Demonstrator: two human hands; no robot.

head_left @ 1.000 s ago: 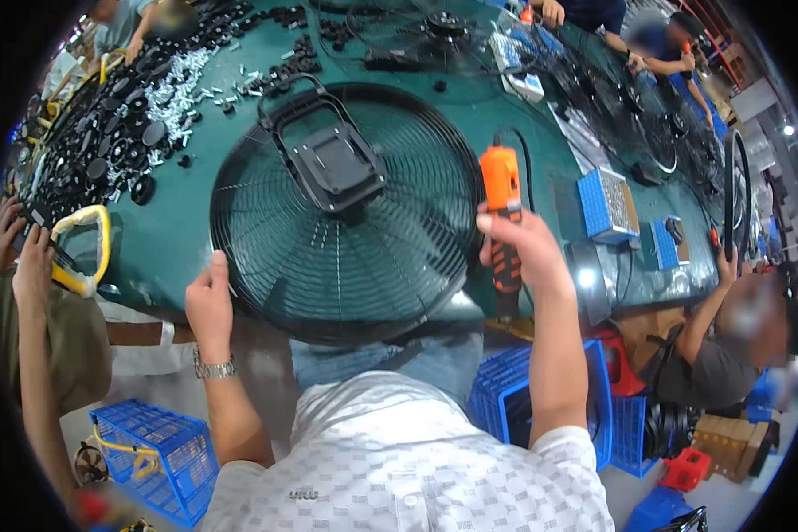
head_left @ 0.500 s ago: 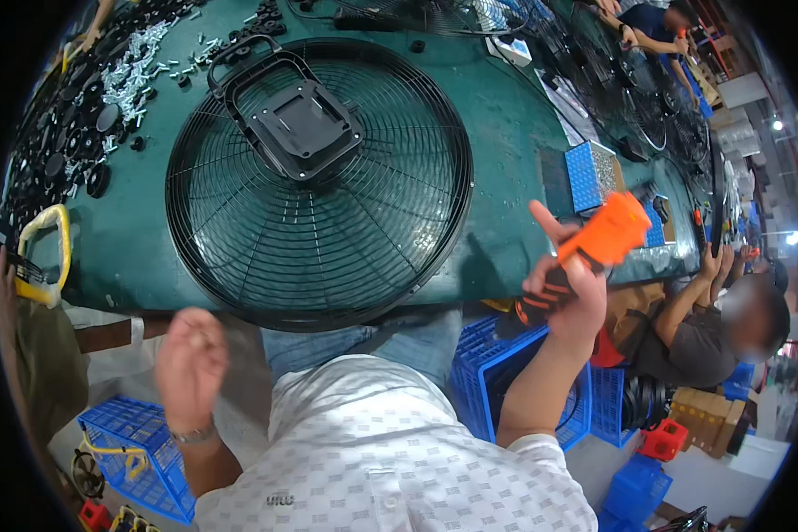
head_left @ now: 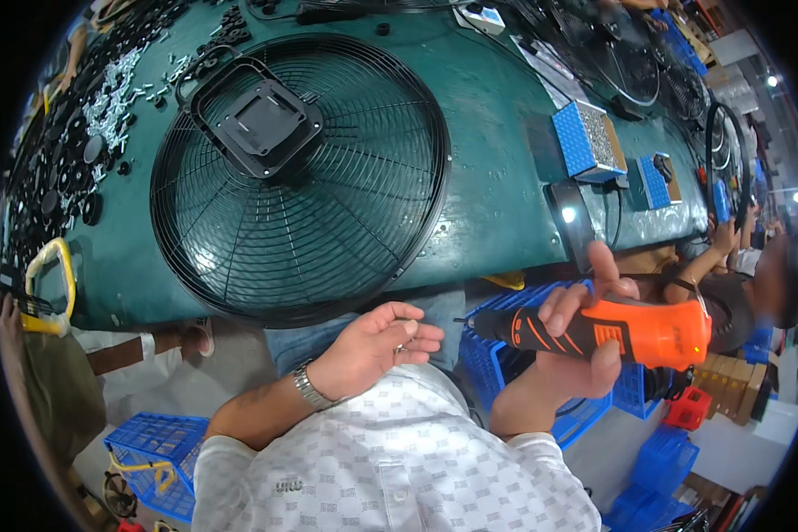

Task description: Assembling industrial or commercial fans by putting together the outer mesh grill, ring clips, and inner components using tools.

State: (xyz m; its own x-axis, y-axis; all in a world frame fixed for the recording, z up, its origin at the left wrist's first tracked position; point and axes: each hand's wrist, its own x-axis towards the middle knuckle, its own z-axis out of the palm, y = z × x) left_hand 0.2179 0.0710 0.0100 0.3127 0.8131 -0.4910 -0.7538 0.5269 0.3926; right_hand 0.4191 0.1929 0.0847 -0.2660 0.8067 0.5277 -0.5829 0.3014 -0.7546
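Note:
In my right hand [head_left: 585, 368] is an orange-and-black cordless screwdriver [head_left: 652, 332], lying level with its narrow tip pointing left. My left hand [head_left: 368, 350], with a metal watch on its wrist, pinches a small screw [head_left: 401, 348] between thumb and fingers, in front of my shirt. The screwdriver tip and the left fingertips are a short gap apart. Beyond the hands, a round black fan grille [head_left: 372, 204] lies on the green table [head_left: 496, 195]. A black bracket with a square centre plate [head_left: 266, 129] and a loop handle sits on the grille.
Blue boxes of small screws [head_left: 585, 142] stand on the right of the table. Loose screws [head_left: 115, 97] and black round parts [head_left: 58, 168] cover the far left. A yellow-wrapped handle [head_left: 62, 266] is at the left edge. Blue crates [head_left: 160, 443] stand below. Other people work at both sides.
My left hand has moved right, in front of my body, toward the screwdriver. My right hand has lowered and moved right, turning the screwdriver level. The view has shifted slightly.

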